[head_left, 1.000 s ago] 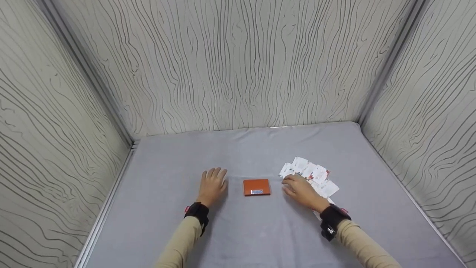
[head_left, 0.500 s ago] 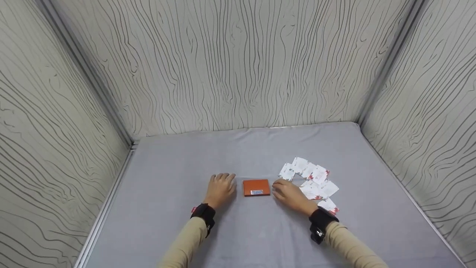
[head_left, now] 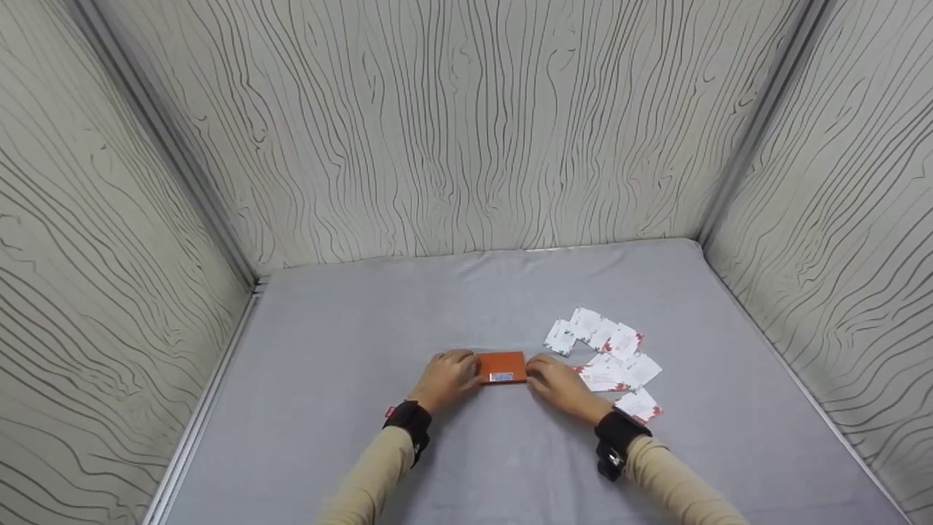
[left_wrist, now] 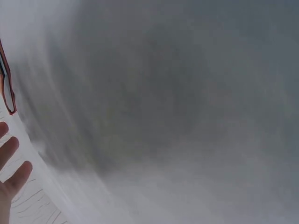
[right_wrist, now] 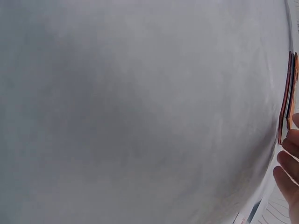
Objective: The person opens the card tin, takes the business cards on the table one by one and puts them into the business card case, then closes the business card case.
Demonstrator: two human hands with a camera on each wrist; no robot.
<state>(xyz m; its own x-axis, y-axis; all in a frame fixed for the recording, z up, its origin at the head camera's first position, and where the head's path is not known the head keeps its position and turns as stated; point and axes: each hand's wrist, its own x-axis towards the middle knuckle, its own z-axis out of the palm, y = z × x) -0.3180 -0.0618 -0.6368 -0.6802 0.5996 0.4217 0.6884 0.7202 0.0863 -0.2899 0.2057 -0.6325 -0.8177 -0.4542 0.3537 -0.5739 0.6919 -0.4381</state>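
Observation:
A small flat orange card case [head_left: 501, 366] with a silvery label lies on the grey cloth in front of me. My left hand [head_left: 446, 379] is at its left side, thumb close to the near corner. At the right side my right hand [head_left: 560, 385] has its fingertips right at the edge. Seen edge-on in the left wrist view, the case [left_wrist: 6, 84] lies above the spread fingers of the left hand [left_wrist: 10, 179]. In the right wrist view, dark layers show between the case's covers [right_wrist: 287, 98], beside the loosely bent fingers of the right hand [right_wrist: 290, 161].
Several white cards [head_left: 619, 343] with red and green floral corners lie fanned out and overlapping, right of the right hand. One card [head_left: 638, 405] sits nearer, by the right wrist. Wood-patterned panels [head_left: 466, 131] enclose the cloth-covered table [head_left: 350, 313] at the back and sides.
Both hands have moved inward to the sides of the orange card case, the left rightward and the right leftward. More of the cards now shows. The case has stayed in place.

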